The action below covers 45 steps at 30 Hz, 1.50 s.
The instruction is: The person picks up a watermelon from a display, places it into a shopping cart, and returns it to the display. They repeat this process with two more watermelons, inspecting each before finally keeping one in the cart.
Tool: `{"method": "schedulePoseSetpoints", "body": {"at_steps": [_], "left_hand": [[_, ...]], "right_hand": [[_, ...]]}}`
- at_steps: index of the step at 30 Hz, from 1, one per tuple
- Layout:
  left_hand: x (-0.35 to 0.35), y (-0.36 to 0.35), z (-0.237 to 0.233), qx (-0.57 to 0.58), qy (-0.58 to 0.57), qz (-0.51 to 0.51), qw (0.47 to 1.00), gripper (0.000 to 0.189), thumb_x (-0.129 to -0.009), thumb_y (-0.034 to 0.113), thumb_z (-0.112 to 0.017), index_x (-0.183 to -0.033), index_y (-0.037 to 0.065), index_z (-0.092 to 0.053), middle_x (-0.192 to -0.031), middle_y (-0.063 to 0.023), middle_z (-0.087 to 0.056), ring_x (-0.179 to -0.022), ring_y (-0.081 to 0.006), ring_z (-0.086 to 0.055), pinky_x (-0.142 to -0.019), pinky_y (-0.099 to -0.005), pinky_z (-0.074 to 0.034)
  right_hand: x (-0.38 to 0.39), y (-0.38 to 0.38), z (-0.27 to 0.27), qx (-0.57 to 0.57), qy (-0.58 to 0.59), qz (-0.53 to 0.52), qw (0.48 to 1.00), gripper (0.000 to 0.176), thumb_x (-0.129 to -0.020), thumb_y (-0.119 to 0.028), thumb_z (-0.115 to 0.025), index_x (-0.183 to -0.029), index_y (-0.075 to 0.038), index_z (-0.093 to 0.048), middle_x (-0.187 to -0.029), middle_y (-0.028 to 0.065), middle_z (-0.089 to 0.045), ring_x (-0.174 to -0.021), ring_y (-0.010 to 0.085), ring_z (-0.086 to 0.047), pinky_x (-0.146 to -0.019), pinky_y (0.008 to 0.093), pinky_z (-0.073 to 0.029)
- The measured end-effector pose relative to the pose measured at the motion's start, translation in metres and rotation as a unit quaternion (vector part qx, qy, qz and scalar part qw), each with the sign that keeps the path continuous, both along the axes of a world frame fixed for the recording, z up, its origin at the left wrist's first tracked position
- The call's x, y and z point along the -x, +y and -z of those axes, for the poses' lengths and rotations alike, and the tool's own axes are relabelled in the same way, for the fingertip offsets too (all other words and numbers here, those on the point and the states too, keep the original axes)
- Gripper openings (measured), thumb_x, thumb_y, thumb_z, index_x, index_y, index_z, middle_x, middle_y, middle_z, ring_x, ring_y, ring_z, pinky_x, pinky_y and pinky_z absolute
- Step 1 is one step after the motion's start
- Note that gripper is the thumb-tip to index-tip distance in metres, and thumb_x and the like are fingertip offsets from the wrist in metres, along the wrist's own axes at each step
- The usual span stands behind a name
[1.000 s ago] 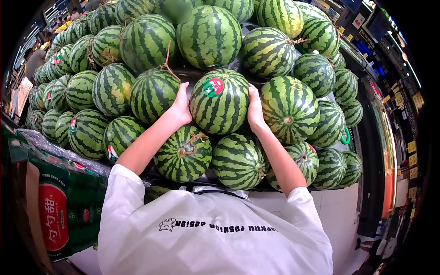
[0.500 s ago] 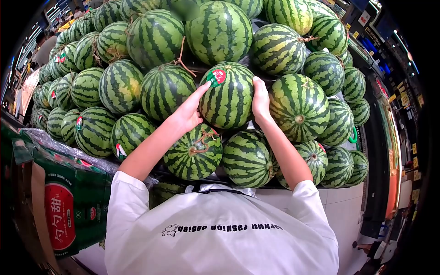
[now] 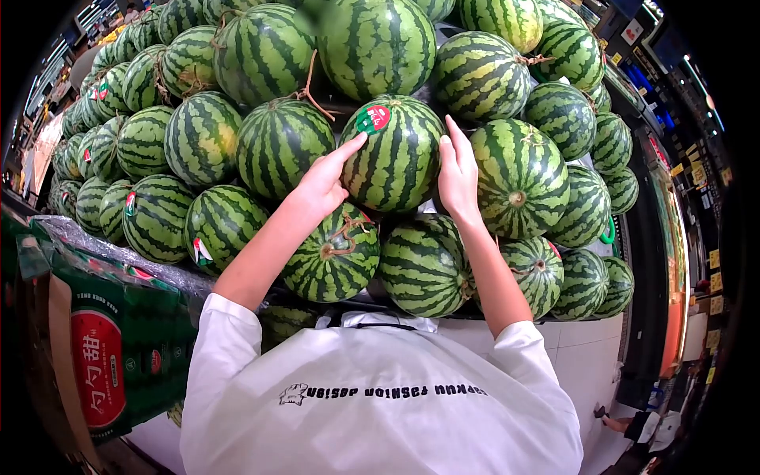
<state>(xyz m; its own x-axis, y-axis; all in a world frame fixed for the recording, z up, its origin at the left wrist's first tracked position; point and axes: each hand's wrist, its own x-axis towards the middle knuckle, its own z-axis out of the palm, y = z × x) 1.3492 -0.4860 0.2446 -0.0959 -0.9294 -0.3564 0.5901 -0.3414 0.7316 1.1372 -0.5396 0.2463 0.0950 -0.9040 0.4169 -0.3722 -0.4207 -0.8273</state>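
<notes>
A striped watermelon (image 3: 396, 162) with a round red and green sticker (image 3: 374, 119) rests on the pile between my hands. My left hand (image 3: 324, 182) is at its left side, index finger stretched out to the rind just below the sticker and the thumb apart lower down. Along the right side lies my right hand (image 3: 457, 174), open, its fingers straight and pointing away from me; whether the whole palm touches is hard to see. Close below my left hand sits a watermelon with a curly dry stem (image 3: 332, 252). A paler watermelon (image 3: 518, 178) is just right of my right hand.
Many more watermelons (image 3: 265, 55) are heaped around and behind. A green carton (image 3: 99, 368) with a red label stands at lower left, beside clear plastic wrap (image 3: 103, 245). Store shelves (image 3: 712, 214) run along the right. A person (image 3: 633, 423) is at lower right.
My right hand's fingers have straightened and spread from their earlier curve on the rind. My left fingertip has slipped off the sticker's edge. The view has shifted slightly.
</notes>
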Motion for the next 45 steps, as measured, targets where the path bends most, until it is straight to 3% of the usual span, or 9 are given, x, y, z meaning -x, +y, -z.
{"method": "schedulePoseSetpoints", "body": {"at_steps": [4,8,13,17,23,31,34,40,45], "left_hand": [[-0.006,0.018,-0.004,0.004,0.006,-0.059,0.998,0.034,-0.086,0.021,-0.071,-0.111,0.004,-0.057,-0.109,-0.0075,-0.057,-0.104,-0.0172,-0.053,-0.095,-0.0304,-0.044],[-0.009,0.031,0.01,0.044,0.036,-0.123,0.991,0.019,-0.086,0.013,-0.068,-0.098,0.005,-0.055,-0.105,-0.0063,-0.056,-0.097,-0.0151,-0.053,-0.09,-0.0285,-0.044],[0.001,0.071,0.01,0.115,0.038,-0.165,0.979,0.046,-0.094,0.011,-0.048,-0.135,-0.009,-0.042,-0.136,-0.0248,-0.048,-0.134,-0.0305,-0.042,-0.112,-0.04,-0.036],[0.011,0.128,0.019,0.157,-0.071,-0.287,0.942,0.037,-0.094,0.012,-0.049,-0.124,-0.009,-0.051,-0.122,-0.0229,-0.059,-0.116,-0.0309,-0.058,-0.103,-0.0399,-0.044],[0.053,0.246,0.067,0.058,-0.176,-0.546,0.817,0.011,-0.091,0.003,-0.056,-0.1,-0.001,-0.061,-0.093,-0.0094,-0.064,-0.09,-0.018,-0.062,-0.081,-0.0288,-0.048],[0.118,0.423,0.147,-0.258,-0.242,-0.512,0.783,0.022,-0.09,0.013,-0.063,-0.107,0.001,-0.065,-0.099,-0.0044,-0.067,-0.089,-0.0103,-0.06,-0.078,-0.0243,-0.045],[0.156,0.47,0.163,-0.281,-0.212,-0.574,0.739,0.023,-0.09,0.016,-0.063,-0.108,0.001,-0.065,-0.098,-0.0033,-0.067,-0.088,-0.0103,-0.059,-0.077,-0.0239,-0.045],[0.234,0.552,0.247,-0.323,-0.15,-0.622,0.698,0.025,-0.093,0.022,-0.062,-0.111,0.005,-0.064,-0.101,-0.0038,-0.067,-0.089,-0.0106,-0.061,-0.077,-0.0239,-0.047],[0.323,0.581,0.295,-0.419,-0.218,-0.593,0.652,0.03,-0.089,0.022,-0.063,-0.11,0.001,-0.065,-0.098,-0.0103,-0.07,-0.092,-0.0183,-0.065,-0.083,-0.0299,-0.049]], "right_hand": [[0.019,0.035,-0.003,0.011,-0.037,-0.054,0.998,0.048,-0.092,-0.018,-0.054,-0.138,-0.006,-0.048,-0.144,0.021,-0.043,-0.134,0.0317,-0.041,-0.111,0.0375,-0.03],[0.031,0.076,-0.008,0.027,0.094,-0.07,0.993,0.039,-0.089,-0.017,-0.057,-0.125,-0.002,-0.06,-0.136,0.0245,-0.051,-0.122,0.0361,-0.053,-0.102,0.0406,-0.041],[0.023,0.109,-0.002,0.078,0.124,-0.123,0.982,0.027,-0.086,-0.01,-0.06,-0.111,-0.002,-0.066,-0.128,0.0211,-0.057,-0.111,0.0374,-0.056,-0.096,0.0419,-0.044],[0.011,0.129,0.009,0.118,0.069,-0.219,0.966,0.02,-0.08,-0.001,-0.061,-0.098,0.001,-0.067,-0.117,0.0199,-0.061,-0.102,0.0356,-0.06,-0.089,0.0409,-0.047],[-0.017,0.167,0.04,0.114,0.02,-0.434,0.894,0.021,-0.072,0.004,-0.065,-0.093,0.003,-0.066,-0.097,0.0142,-0.066,-0.088,0.0314,-0.064,-0.083,0.0396,-0.05],[-0.033,0.218,0.059,0.104,0.038,-0.562,0.819,0.018,-0.074,0.002,-0.063,-0.092,0.002,-0.067,-0.092,0.0134,-0.068,-0.084,0.0298,-0.064,-0.08,0.0374,-0.05],[-0.042,0.245,0.068,0.093,0.047,-0.606,0.789,0.018,-0.075,0.001,-0.063,-0.092,0.001,-0.067,-0.091,0.0133,-0.068,-0.084,0.0294,-0.065,-0.078,0.037,-0.049],[-0.047,0.322,0.126,0.096,0.117,-0.71,0.688,0.014,-0.077,-0.004,-0.063,-0.089,0.0,-0.066,-0.09,0.0132,-0.067,-0.084,0.0323,-0.063,-0.077,0.0394,-0.05],[-0.025,0.395,0.208,0.059,0.24,-0.843,0.478,0.021,-0.08,-0.007,-0.061,-0.1,-0.002,-0.066,-0.097,0.0125,-0.065,-0.092,0.0332,-0.061,-0.083,0.0409,-0.049]]}}
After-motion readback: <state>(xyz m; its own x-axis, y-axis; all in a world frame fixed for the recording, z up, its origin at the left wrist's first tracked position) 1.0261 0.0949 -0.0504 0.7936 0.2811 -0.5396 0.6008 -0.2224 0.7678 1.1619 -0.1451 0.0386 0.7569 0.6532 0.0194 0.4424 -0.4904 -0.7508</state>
